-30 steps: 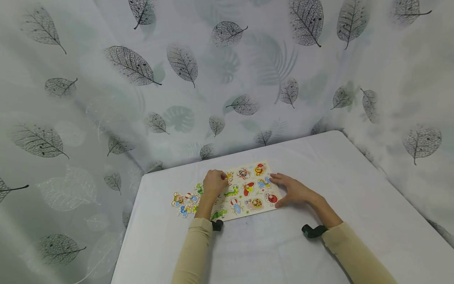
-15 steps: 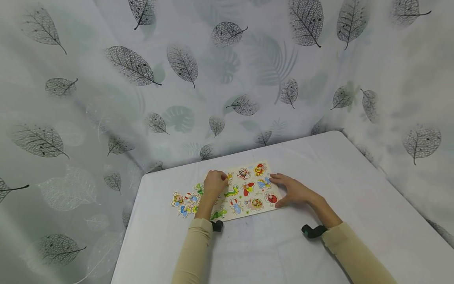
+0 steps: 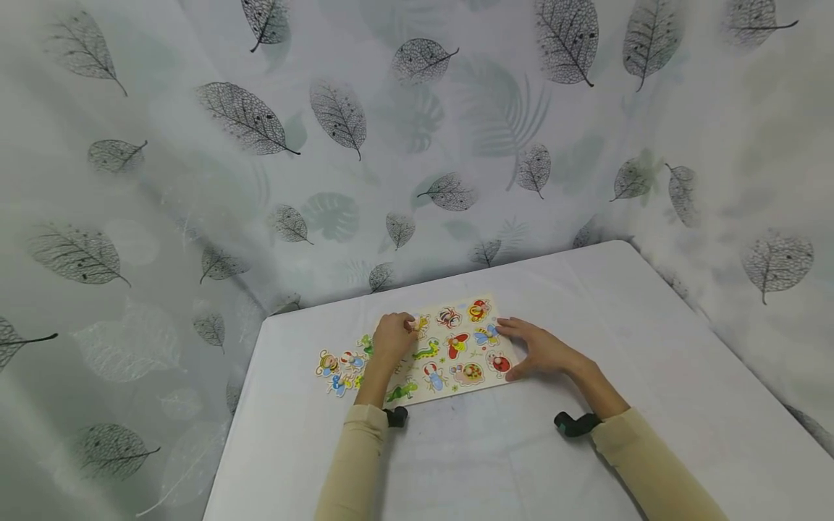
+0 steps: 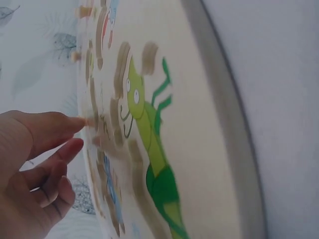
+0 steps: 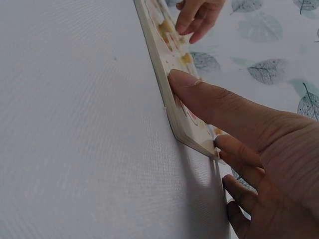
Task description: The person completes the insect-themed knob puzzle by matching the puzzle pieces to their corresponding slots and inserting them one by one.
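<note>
A wooden insect peg puzzle board (image 3: 449,388) lies flat on the table. Over its left part is my left hand (image 3: 393,339), thumb and forefinger slightly parted beside a yellow insect piece (image 3: 422,325). In the left wrist view a gap shows between those fingertips (image 4: 75,144), above the board's cut-out slots and a printed green grasshopper (image 4: 154,149). My right hand (image 3: 542,349) holds the board at its right end. The right wrist view has its thumb (image 5: 184,82) on the top face near the edge, with the forefinger against the end.
Loose insect pieces, among them a bee (image 3: 327,363) and a blue one (image 3: 339,385), lie left of the board, partly behind my left forearm. White cloth covers the table (image 3: 469,463). A leaf-print curtain (image 3: 365,239) hangs behind it.
The left fingers have drawn slightly left, off the yellow piece, which now shows more fully. My right hand and the board stay in place.
</note>
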The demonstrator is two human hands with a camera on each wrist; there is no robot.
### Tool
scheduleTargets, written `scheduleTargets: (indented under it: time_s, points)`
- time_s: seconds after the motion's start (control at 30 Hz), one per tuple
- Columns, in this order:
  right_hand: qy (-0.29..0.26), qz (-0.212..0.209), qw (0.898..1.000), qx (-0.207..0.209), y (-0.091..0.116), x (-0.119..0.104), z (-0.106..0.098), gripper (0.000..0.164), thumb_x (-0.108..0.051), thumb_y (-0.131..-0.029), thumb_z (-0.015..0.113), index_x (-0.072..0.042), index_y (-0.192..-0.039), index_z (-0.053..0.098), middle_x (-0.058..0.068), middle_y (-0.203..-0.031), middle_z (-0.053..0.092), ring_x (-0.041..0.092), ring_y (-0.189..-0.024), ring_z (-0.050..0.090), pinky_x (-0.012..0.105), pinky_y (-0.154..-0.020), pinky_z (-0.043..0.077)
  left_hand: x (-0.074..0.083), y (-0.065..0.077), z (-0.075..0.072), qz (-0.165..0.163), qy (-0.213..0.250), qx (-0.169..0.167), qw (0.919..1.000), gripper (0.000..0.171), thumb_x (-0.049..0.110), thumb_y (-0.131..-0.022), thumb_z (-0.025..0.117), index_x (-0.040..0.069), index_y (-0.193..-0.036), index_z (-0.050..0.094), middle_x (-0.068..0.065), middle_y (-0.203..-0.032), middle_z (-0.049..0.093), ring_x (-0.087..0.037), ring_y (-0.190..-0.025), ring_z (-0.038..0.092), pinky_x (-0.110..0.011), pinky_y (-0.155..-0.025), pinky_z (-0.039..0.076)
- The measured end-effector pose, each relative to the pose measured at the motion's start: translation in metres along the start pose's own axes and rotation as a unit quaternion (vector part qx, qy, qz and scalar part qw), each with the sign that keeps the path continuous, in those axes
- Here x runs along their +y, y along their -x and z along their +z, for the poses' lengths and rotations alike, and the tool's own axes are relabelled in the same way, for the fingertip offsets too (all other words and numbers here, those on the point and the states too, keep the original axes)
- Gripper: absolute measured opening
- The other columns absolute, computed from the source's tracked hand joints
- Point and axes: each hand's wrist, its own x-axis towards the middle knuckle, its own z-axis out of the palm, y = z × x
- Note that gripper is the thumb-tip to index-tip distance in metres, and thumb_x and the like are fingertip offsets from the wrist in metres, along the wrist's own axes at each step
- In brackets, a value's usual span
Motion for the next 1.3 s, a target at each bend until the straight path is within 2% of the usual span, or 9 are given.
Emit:
scheduleTargets:
  time_s: [0.2,0.3,0.5,0.67,0.8,0.93,1.07,1.3]
  points:
    - [0.004,0.002,1.000,0.001,0.002,0.001,-0.002,0.108,-0.037,-0.069,0.098,-0.004,-0.157,0.046,0.016,-0.168,0.032,0.047,-0.156,0.019,0.070,-0.121,0.019,-0.010,0.009,-0.012,-0.017,0.010,0.019,0.9996,0.025,0.007,-0.093,0.072,0.004,-0.117,0.077,-0.008,-0.097,0.063,-0.025,-0.089,0.059,-0.039,-0.070,0.055]
    - [0.003,0.005,1.000,-0.001,0.002,0.002,-0.001,0.108,-0.037,-0.069,0.098,-0.005,-0.157,0.046,0.016,-0.169,0.032,0.047,-0.156,0.019,0.071,-0.121,0.020,-0.019,0.011,-0.017,-0.043,0.006,0.029,0.9987,0.024,0.011,-0.094,0.074,0.004,-0.116,0.076,-0.011,-0.103,0.062,-0.026,-0.092,0.060,-0.043,-0.070,0.057]
    - [0.002,0.011,1.000,-0.003,0.004,0.004,0.000,0.108,-0.037,-0.069,0.098,-0.006,-0.157,0.046,0.015,-0.169,0.031,0.046,-0.156,0.019,0.070,-0.121,0.020,-0.035,0.020,-0.024,-0.115,-0.003,0.039,0.9926,0.027,0.015,-0.092,0.073,0.002,-0.116,0.074,-0.017,-0.120,0.061,-0.034,-0.111,0.060,-0.053,-0.082,0.059]
    - [0.005,0.009,1.000,-0.003,0.003,0.005,0.000,0.108,-0.037,-0.069,0.098,-0.005,-0.157,0.045,0.016,-0.169,0.031,0.047,-0.156,0.019,0.071,-0.121,0.020,-0.045,0.030,-0.027,-0.155,-0.006,0.043,0.9870,0.029,0.017,-0.092,0.073,-0.002,-0.115,0.069,-0.021,-0.120,0.060,-0.037,-0.116,0.058,-0.055,-0.088,0.056]
    - [0.008,0.007,1.000,-0.007,0.002,0.004,-0.001,0.108,-0.038,-0.069,0.098,-0.005,-0.158,0.045,0.017,-0.169,0.030,0.047,-0.156,0.019,0.070,-0.121,0.020,-0.055,0.035,-0.026,-0.159,-0.009,0.047,0.9862,0.023,0.013,-0.092,0.071,-0.002,-0.110,0.069,-0.020,-0.112,0.064,-0.038,-0.111,0.059,-0.053,-0.087,0.055]
    - [0.011,0.009,1.000,-0.008,0.001,0.003,-0.003,0.108,-0.036,-0.070,0.098,-0.006,-0.158,0.044,0.015,-0.169,0.030,0.046,-0.156,0.018,0.069,-0.122,0.019,-0.062,0.037,-0.026,-0.153,-0.012,0.054,0.9867,0.016,0.013,-0.093,0.070,0.000,-0.104,0.072,-0.016,-0.102,0.068,-0.036,-0.103,0.063,-0.049,-0.079,0.057]
    - [0.010,0.012,1.000,-0.006,0.000,0.002,-0.005,0.107,-0.034,-0.070,0.098,-0.006,-0.158,0.044,0.014,-0.169,0.030,0.045,-0.157,0.018,0.068,-0.122,0.018,-0.067,0.037,-0.027,-0.147,-0.005,0.059,0.9873,0.017,0.016,-0.095,0.071,0.001,-0.102,0.074,-0.014,-0.095,0.071,-0.032,-0.094,0.065,-0.044,-0.073,0.058]
    - [0.007,0.013,1.000,-0.008,-0.003,0.001,-0.001,0.108,-0.038,-0.069,0.098,-0.007,-0.157,0.045,0.014,-0.169,0.031,0.046,-0.156,0.019,0.069,-0.122,0.020,-0.071,0.037,-0.027,-0.153,0.012,0.071,0.9856,0.015,0.015,-0.094,0.073,0.004,-0.103,0.075,-0.009,-0.093,0.071,-0.029,-0.093,0.064,-0.043,-0.075,0.056]
